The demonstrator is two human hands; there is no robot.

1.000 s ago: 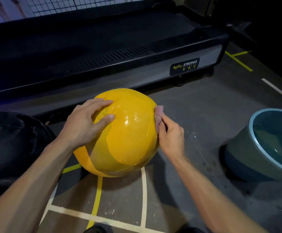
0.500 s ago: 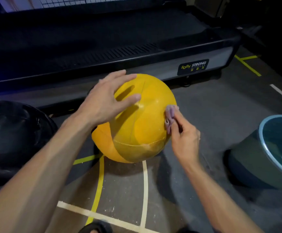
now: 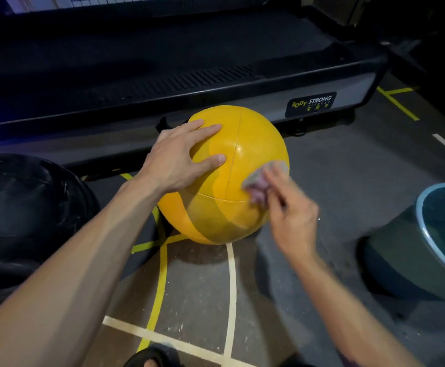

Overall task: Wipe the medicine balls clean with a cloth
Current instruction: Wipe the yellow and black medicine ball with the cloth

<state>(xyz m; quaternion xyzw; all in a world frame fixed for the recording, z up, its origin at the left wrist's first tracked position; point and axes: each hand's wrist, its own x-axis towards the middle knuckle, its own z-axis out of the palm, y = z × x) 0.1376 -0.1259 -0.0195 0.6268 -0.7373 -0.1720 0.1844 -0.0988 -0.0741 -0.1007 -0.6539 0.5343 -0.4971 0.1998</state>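
The yellow medicine ball [image 3: 238, 165] is resting under my flat left hand [image 3: 179, 157]; my blurred right hand [image 3: 290, 215] is pinching the cloth [image 3: 262, 181] against it, fingertips indistinct.

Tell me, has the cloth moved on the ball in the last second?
Yes. The cloth, held by the right hand, has come from the ball's right edge inward onto its front face, nearer the vertical seam.

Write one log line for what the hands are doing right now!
left hand: rests open on yellow ball | right hand: presses cloth on ball | basin: beside
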